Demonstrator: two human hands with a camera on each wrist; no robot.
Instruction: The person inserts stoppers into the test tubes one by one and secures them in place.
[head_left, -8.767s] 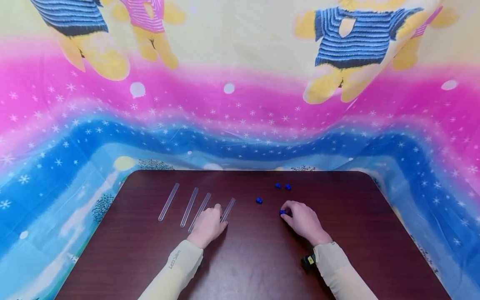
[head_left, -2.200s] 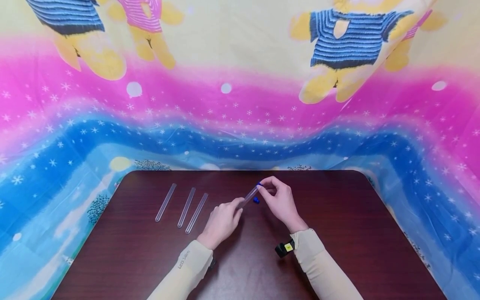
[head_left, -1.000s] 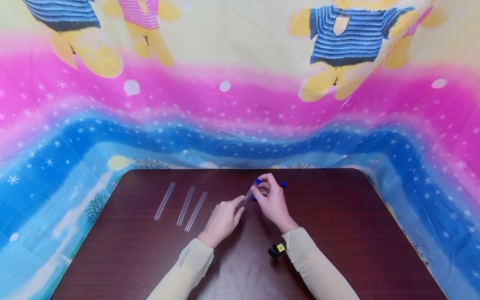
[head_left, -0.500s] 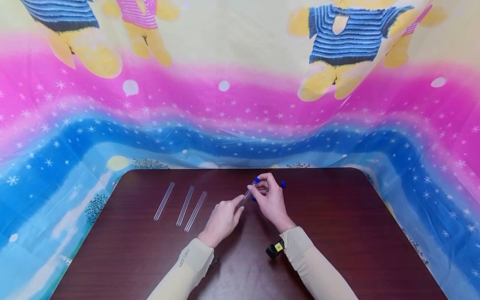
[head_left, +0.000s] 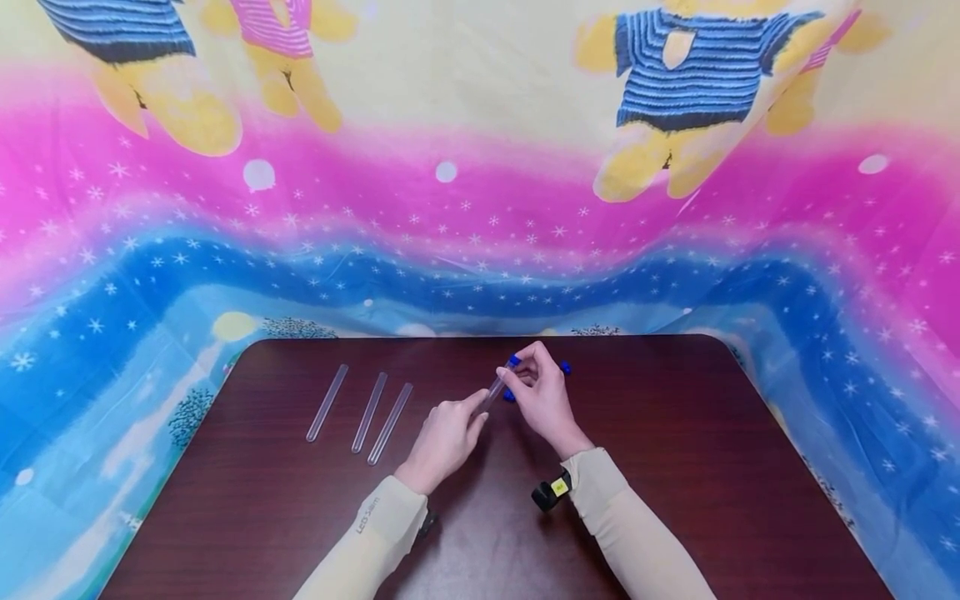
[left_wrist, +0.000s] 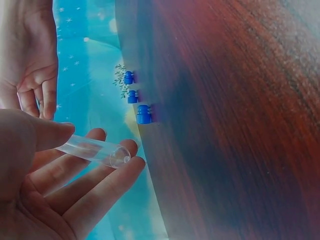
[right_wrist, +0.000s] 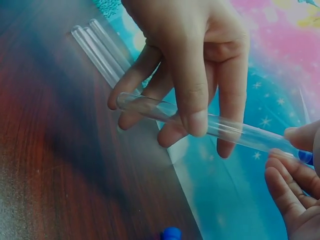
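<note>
Just below the centre of the head view, the left hand (head_left: 444,435) pinches the clear tube (right_wrist: 259,139) between thumb and fingers; the right hand (head_left: 545,400) pinches its far end, by the blue cap (head_left: 514,361). My worry is that a hard push on the cap could slide the tube through that left pinch, or a crooked one seat it askew. A stray knuckle might knock the loose cap (head_left: 509,396) near the right thumb. How deep the blue cap sits I can't tell: fingers partly cover it at the right wrist view's right edge.
</note>
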